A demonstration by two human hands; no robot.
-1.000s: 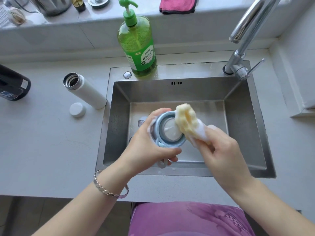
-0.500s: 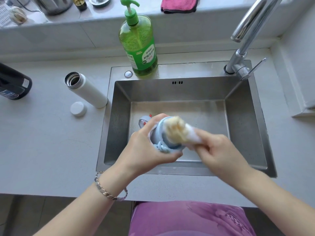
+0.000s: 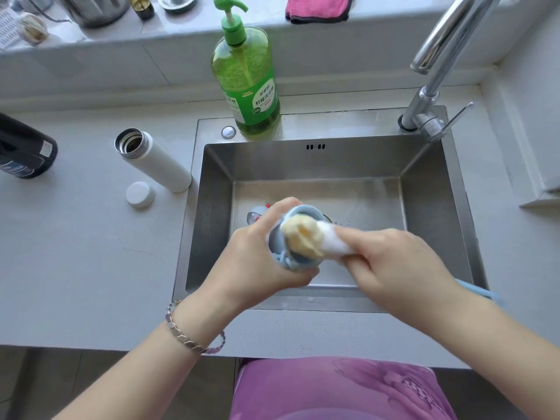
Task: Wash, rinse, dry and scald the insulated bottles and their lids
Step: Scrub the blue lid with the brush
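Your left hand [image 3: 260, 256] has its fingers [image 3: 300, 272] curled round the blue lid [image 3: 306, 212], holding it over the sink [image 3: 430, 189] with its opening tipped toward your right hand [image 3: 391, 262]. Your right fingers [image 3: 357, 237] are closed on the sponge brush [image 3: 303, 237], gripping its white neck. Its yellow foam head is pressed into the lid's mouth, just past those fingertips. Well to the left of your left fingers, on the desk [image 3: 75, 253], the white bottle [image 3: 154, 160] stands open, with its white cap [image 3: 140, 194] just beside it. Beyond both hands stands the green soap bottle [image 3: 247, 83].
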